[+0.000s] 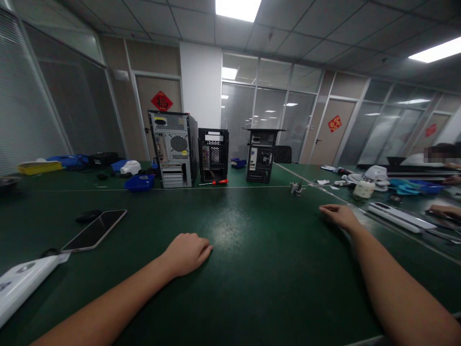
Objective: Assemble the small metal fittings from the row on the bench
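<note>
My left hand [189, 253] rests on the green table, its fingers curled into a loose fist with nothing seen in it. Farther right, my right hand [338, 215] lies on the table with fingers stretched toward the left, holding nothing visible. Small metal parts [297, 188] stand just beyond it. Across the table are a large computer tower [176, 149], a smaller black computer case [213, 154] and a third black case [260, 156] with a panel on top. A red-handled screwdriver [219, 182] lies in front of the middle case.
To my left lie a tablet-like device [97, 231] and a white object [25, 281]. Blue trays [139, 182] and a yellow tray [39, 167] stand farther back. On the right are a jar [364, 188], a long white device [399, 217] and another person's hand [446, 211].
</note>
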### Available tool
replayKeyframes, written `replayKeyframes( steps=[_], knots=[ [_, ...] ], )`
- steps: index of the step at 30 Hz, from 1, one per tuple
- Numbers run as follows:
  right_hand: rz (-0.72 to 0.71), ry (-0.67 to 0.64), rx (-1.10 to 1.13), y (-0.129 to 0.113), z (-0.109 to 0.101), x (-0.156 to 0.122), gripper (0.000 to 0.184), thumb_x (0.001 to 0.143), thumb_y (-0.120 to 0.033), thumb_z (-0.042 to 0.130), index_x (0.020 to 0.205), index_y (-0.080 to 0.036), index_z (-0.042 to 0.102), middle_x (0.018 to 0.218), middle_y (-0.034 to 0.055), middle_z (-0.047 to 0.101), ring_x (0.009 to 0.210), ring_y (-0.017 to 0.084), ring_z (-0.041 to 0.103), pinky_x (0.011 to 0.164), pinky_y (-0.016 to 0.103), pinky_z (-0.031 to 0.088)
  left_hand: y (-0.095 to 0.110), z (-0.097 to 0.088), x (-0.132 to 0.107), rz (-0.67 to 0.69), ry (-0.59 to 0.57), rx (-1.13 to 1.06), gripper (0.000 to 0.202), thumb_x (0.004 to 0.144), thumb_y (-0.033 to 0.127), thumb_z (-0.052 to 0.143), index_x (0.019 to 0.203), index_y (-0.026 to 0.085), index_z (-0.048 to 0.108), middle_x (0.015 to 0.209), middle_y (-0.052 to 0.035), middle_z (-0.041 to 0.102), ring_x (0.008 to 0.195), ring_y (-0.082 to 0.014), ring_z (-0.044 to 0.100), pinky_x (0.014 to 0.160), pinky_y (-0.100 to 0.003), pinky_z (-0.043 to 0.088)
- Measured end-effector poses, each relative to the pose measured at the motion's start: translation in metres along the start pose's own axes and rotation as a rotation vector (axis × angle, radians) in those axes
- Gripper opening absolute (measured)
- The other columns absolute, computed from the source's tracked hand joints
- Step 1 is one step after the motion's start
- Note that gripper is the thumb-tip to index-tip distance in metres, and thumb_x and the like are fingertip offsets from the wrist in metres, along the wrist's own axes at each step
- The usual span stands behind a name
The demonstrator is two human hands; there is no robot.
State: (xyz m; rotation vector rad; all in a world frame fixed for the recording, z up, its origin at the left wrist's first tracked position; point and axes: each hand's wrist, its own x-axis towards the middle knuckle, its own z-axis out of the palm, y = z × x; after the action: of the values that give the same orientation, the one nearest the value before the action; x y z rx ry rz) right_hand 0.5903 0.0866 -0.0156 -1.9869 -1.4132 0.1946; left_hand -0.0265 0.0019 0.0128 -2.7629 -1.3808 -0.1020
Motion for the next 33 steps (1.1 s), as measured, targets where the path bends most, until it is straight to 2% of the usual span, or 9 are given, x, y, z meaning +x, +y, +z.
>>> replayKeyframes(
  steps=[7,10,14,17,20,23,27,30,33],
  knots=[
    [-0.093,-0.161,0.09,0.0,0.003,-0.005,0.059,0.069,-0.039,0.078,0.124,-0.017,0.073,0.116,0.014,0.076,0.108,0.031,0.071,0.096,0.04,0.055,0.0,0.001,0.001,0.002,-0.002,0.027,0.045,0.105,0.04,0.036,0.083,0.02,0.069,0.074,-0.006,0.07,0.069,-0.0244,0.068,0.068,-0.036,0.05],
    [-0.111,-0.134,0.043,0.004,0.007,-0.003,0.057,0.071,-0.035,0.076,0.125,-0.016,0.073,0.12,0.0149,0.074,0.111,0.031,0.07,0.099,0.042,0.053,0.0,0.001,0.001,0.0,0.0,0.028,0.044,0.105,0.041,0.037,0.083,0.021,0.069,0.073,-0.006,0.07,0.069,-0.0246,0.068,0.067,-0.035,0.05],
    [-0.14,-0.084,-0.031,-0.007,0.012,-0.008,0.057,0.077,-0.044,0.073,0.127,-0.018,0.072,0.118,0.0145,0.074,0.111,0.031,0.069,0.097,0.043,0.053,-0.001,0.004,0.002,0.002,0.013,0.022,0.045,0.105,0.041,0.036,0.081,0.021,0.068,0.071,-0.0053,0.069,0.067,-0.0244,0.068,0.066,-0.035,0.049],
    [-0.2,-0.091,-0.055,-0.04,0.02,-0.019,0.058,0.082,-0.052,0.068,0.13,-0.018,0.07,0.116,0.0143,0.075,0.109,0.03,0.069,0.094,0.041,0.053,-0.002,0.005,0.002,0.005,0.017,0.005,0.046,0.106,0.042,0.036,0.08,0.021,0.067,0.071,-0.0047,0.069,0.066,-0.0238,0.067,0.066,-0.035,0.048],
    [-0.334,-0.124,-0.058,-0.091,0.032,-0.038,0.055,0.091,-0.052,0.059,0.133,-0.017,0.068,0.12,0.0153,0.073,0.11,0.029,0.068,0.098,0.042,0.051,-0.002,0.004,0.001,-0.006,0.026,-0.018,0.04,0.105,0.041,0.038,0.083,0.022,0.066,0.071,-0.004,0.068,0.066,-0.0228,0.066,0.066,-0.034,0.048],
    [-0.533,-0.198,-0.043,-0.15,0.046,-0.069,0.05,0.098,-0.05,0.051,0.133,-0.018,0.067,0.129,0.0141,0.069,0.11,0.027,0.066,0.099,0.042,0.049,-0.001,0.003,0.0,-0.039,0.04,-0.037,0.033,0.103,0.041,0.042,0.092,0.022,0.066,0.075,-0.004,0.069,0.068,-0.0226,0.066,0.066,-0.034,0.047],
    [-0.852,-0.362,-0.074,-0.22,0.063,-0.124,0.046,0.1,-0.045,0.051,0.133,-0.017,0.066,0.119,0.0127,0.069,0.105,0.024,0.065,0.095,0.039,0.05,0.004,0.002,0.0,-0.078,0.052,-0.114,0.035,0.104,0.047,0.042,0.109,0.024,0.068,0.088,-0.0061,0.073,0.079,-0.0242,0.069,0.072,-0.035,0.048],
    [-1.056,-0.472,-0.108,-0.254,0.073,-0.165,0.045,0.099,-0.043,0.054,0.136,-0.018,0.063,0.115,0.0112,0.068,0.102,0.022,0.064,0.09,0.035,0.049,0.011,0.002,0.0,-0.067,0.064,-0.185,0.041,0.104,0.052,0.041,0.121,0.026,0.068,0.097,-0.0071,0.074,0.088,-0.0253,0.07,0.076,-0.035,0.049],
    [-1.239,-0.541,-0.154,-0.271,0.083,-0.193,0.043,0.098,-0.042,0.057,0.134,-0.02,0.065,0.109,0.0096,0.068,0.098,0.021,0.064,0.085,0.032,0.048,0.018,0.003,-0.001,0.013,0.038,-0.205,0.043,0.104,0.055,0.041,0.125,0.028,0.068,0.09,-0.0054,0.075,0.085,-0.0255,0.07,0.074,-0.034,0.048]
  ],
)
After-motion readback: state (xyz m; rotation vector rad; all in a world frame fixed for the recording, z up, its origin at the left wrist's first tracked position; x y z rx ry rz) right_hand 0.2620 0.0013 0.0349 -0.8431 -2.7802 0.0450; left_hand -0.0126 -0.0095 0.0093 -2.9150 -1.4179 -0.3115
